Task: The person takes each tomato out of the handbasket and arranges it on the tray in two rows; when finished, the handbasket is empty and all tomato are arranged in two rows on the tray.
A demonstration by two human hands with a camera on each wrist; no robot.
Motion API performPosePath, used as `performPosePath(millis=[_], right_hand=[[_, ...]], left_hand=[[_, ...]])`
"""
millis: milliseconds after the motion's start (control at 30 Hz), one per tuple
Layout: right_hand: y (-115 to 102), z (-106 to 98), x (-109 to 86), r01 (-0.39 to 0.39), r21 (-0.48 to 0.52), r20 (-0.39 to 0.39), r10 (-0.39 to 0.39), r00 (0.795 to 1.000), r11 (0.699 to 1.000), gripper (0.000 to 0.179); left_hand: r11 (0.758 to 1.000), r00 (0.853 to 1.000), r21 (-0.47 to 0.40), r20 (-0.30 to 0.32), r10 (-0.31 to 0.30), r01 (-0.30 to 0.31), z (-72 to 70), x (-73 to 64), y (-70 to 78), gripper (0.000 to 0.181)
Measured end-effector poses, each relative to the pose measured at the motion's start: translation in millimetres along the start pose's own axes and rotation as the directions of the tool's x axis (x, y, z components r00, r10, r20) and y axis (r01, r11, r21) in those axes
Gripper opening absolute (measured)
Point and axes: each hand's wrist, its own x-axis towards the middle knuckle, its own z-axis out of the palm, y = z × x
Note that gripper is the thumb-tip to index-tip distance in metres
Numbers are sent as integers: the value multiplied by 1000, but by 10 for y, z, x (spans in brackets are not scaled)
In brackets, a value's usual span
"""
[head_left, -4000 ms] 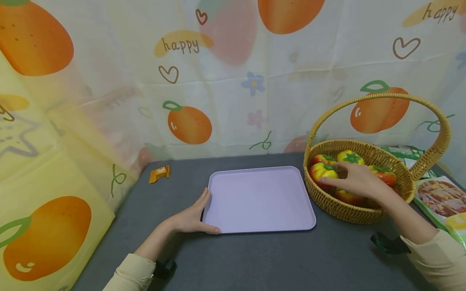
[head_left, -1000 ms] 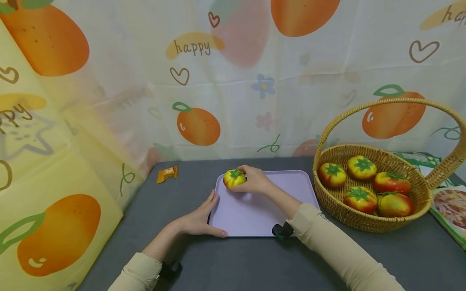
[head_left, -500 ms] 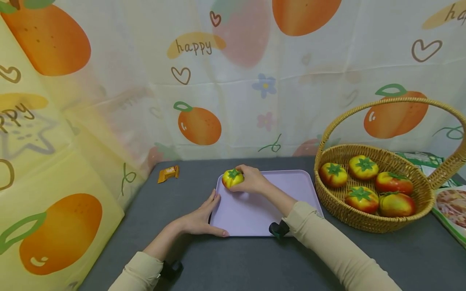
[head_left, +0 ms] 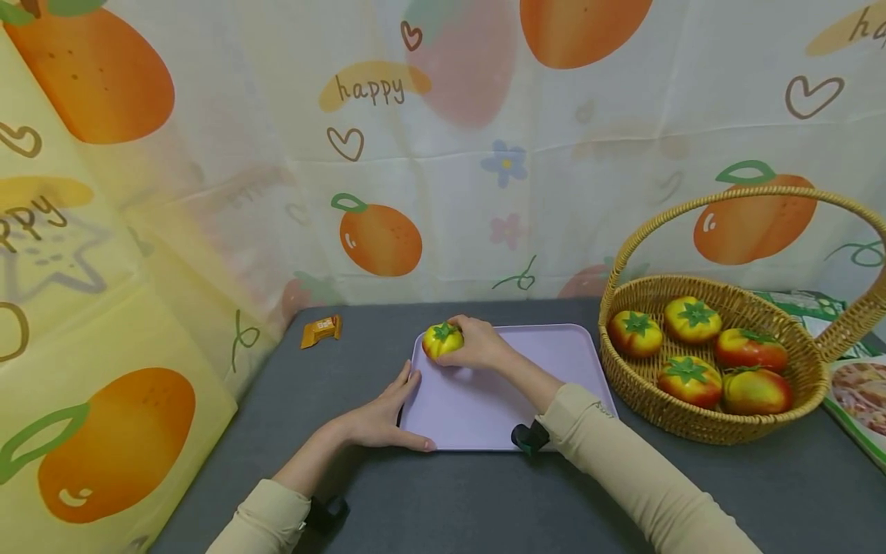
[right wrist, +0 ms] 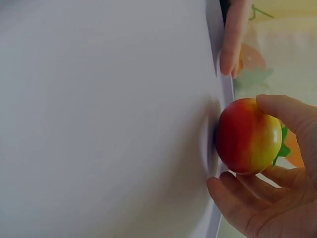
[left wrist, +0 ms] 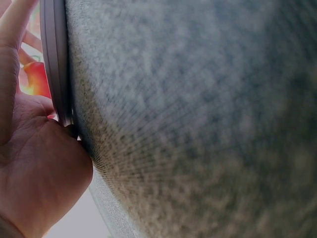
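My right hand (head_left: 477,344) holds a red-and-yellow tomato (head_left: 441,340) with a green star-shaped top, thumb on one side and fingers on the other. The tomato is at the far left corner of a pale lilac tray (head_left: 498,400); in the right wrist view its red base is right at the tray surface. My left hand (head_left: 381,415) rests against the tray's near left corner, fingers extended along the left side and thumb along the front edge. In the left wrist view, the palm is beside the tray rim (left wrist: 55,59), with part of the tomato showing behind.
A wicker basket (head_left: 664,412) with a tall handle stands right of the tray, with several similar tomatoes (head_left: 692,319) inside. An orange-brown wrapped packet (head_left: 321,331) lies at the back left. Printed packages (head_left: 858,392) lie beyond the basket. A patterned curtain (head_left: 457,215) backs the table.
Four seconds ago my right hand was in the basket on a tomato; it has since carried it left to the tray's far corner. Little moves in the last half second. The left hand stays.
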Motion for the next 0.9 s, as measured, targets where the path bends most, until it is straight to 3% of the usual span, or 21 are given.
performPosePath(millis=[567, 900], right_hand=[[-12, -43, -59, 6, 11, 1, -6, 1000, 1000, 73], [16, -201, -196, -8, 65, -8, 9, 1000, 998, 72]], left_hand=[[1000, 1000, -2, -3, 1, -1, 6, 3, 13, 120], [1000, 1000, -6, -5, -3, 3, 6, 14, -2, 120]])
